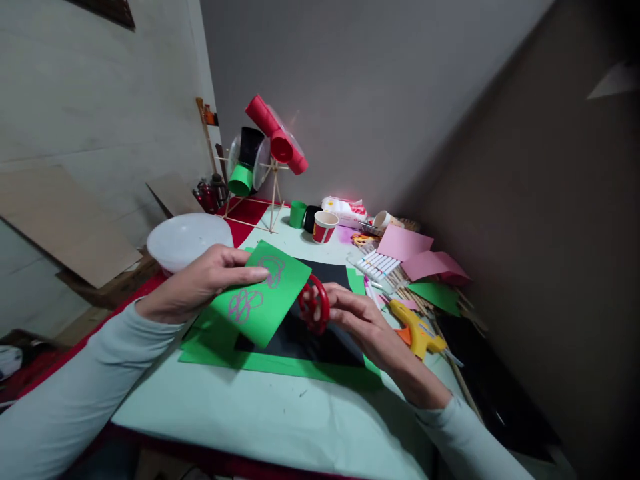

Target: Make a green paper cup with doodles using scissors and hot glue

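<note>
Your left hand point(200, 283) grips the green card point(263, 297) at its upper left edge: thumb on top, fingers underneath, closed on the paper. The card is in the air, tilted, above the black sheet point(320, 340), which lies on a larger green sheet point(280, 365) on the table point(260, 420). Pink flower outlines point(243, 303) are drawn on the upward face.

Your right hand point(365, 323) is closed around the red-handled scissors point(314, 305), with fingers through or against the loops. The blades are hidden behind the card's right edge, so you cannot tell whether they are open.

Handling notes, by judgement:
- The card is light and thin. It is stiff enough to hold its plane from one edge, yet it likely bends or creases under a hard pinch.
- Take hold at a margin, clear of the outlines – a flat thumb-and-finger pinch near the edge suits it.
- The surface looks matte, so slipping is unlikely.

A yellow glue gun point(417, 330) lies just right of the right hand. A marker set point(379, 265) sits beyond it, and a white bowl point(187, 239) sits behind the left hand.
</note>
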A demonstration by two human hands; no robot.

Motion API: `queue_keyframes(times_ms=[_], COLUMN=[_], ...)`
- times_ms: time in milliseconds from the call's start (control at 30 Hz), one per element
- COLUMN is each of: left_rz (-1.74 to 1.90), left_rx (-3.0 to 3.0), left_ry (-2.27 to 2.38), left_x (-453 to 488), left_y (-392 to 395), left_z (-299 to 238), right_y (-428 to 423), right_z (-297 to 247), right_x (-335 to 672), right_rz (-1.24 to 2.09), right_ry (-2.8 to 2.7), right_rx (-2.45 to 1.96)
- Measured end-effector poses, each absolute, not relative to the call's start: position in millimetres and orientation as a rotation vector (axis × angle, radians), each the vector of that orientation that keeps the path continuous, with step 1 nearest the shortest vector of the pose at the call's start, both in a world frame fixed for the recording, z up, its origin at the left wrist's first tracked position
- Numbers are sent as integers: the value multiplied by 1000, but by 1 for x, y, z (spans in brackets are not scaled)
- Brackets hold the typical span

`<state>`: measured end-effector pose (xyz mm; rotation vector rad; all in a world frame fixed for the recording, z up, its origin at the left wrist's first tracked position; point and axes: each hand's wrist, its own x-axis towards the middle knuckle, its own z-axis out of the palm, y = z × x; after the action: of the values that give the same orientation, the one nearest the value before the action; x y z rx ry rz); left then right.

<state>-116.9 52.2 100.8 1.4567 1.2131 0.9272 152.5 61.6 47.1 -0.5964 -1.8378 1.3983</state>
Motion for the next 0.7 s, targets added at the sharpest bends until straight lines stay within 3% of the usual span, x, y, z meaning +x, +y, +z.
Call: queue_keyframes(times_ms=[200, 467, 700], left_rz=[857, 836, 800], left_rx=[1365, 1088, 957], left_ry=[1272, 1224, 1251], left_x=[-113, -121, -117], left_y=[77, 86, 83], left_z=[68, 54, 47], right_y=[57, 34, 33], right_z=[41, 34, 25], right_x=[159, 153, 158], right_rz=[1306, 603, 15], right_ry=[-1982, -2525, -2665], right_rx=[-736, -964, -933])
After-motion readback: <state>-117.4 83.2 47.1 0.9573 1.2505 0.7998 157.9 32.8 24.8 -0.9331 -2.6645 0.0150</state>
